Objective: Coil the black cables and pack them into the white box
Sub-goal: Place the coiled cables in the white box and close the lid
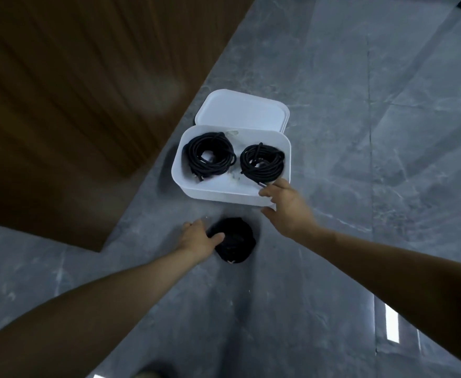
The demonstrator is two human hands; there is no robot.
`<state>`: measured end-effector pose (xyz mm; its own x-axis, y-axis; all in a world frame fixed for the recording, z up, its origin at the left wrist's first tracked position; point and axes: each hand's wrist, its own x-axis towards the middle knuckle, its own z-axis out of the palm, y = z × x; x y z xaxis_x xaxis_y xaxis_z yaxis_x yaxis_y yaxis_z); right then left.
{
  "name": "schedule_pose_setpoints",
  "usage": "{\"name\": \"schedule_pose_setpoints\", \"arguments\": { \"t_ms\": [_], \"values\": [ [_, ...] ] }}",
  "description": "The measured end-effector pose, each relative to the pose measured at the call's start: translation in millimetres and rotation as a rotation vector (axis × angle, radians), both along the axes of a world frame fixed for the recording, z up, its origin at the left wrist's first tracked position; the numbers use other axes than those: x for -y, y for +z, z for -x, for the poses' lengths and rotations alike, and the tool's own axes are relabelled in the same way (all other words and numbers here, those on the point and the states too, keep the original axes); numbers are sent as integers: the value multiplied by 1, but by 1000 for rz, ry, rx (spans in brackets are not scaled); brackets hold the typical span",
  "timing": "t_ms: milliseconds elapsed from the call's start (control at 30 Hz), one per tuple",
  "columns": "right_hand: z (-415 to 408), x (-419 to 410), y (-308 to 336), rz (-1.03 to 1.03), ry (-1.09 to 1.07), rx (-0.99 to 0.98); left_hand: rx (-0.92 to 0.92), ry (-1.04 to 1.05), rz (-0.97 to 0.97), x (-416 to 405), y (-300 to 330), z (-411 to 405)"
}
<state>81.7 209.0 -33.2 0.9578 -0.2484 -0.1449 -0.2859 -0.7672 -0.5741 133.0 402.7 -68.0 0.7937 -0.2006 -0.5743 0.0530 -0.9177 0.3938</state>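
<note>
Nearest, the left hand (199,237) curls its fingers round a third black coil (233,241) on the grey floor (333,268), probably gathering it to lift. Just beyond, the right hand (286,205) grips the white box (224,193) at its near right corner, seemingly steadying it; two coiled cables (210,156) lie side by side inside, lid (240,110) open behind.

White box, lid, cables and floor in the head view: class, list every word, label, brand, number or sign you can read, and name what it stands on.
None can be read.
White box and its open lid: plain, no print visible.
Coiled black cables: no legible marking.
Black bundle under the left hand: blurred, nothing readable.
</note>
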Motion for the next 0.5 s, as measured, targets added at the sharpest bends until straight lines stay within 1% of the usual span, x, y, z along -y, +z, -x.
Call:
{"name": "schedule_pose_setpoints", "arguments": {
  "t_ms": [133,233,333,433,500],
  "values": [
    [0,3,-4,79,10,37,-56,86,-2,5,-9,0],
    [-1,6,-4,143,10,50,-127,112,0,7,-10,1],
    [-1,10,-2,154,16,43,-166,166,92,9,-5,3],
    [-2,15,1,155,27,18,-134,202,205,10,3,0],
    [-3,18,3,142,33,-4,-148,249,288,10,10,-5]
  ]
}}
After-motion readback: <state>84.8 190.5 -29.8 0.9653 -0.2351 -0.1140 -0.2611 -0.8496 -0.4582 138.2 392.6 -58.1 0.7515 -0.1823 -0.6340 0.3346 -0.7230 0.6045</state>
